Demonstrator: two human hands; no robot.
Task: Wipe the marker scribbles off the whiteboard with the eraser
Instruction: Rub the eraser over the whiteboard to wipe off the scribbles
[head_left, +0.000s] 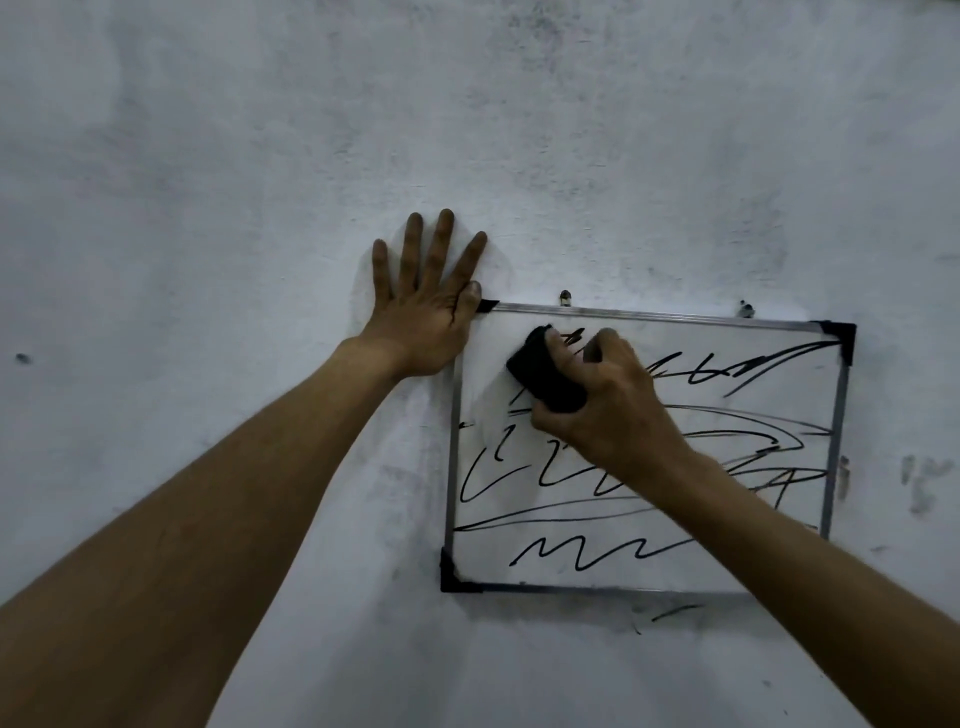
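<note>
A small whiteboard (810, 561) with a metal frame and black corner caps hangs on the wall at the right of centre. Black marker scribbles (582, 553) cross most of its surface; the patch near its upper left looks wiped. My right hand (608, 400) grips a black eraser (543, 375) and presses it against the board's upper left area. My left hand (423, 306) lies flat on the wall with fingers spread, its thumb touching the board's top left corner.
The grey wall (260, 208) is smudged and stained. Two small hooks (565, 298) hold the board's top edge. Stray marker strokes (675, 613) sit on the wall just below the board, and more smears (922, 483) to its right.
</note>
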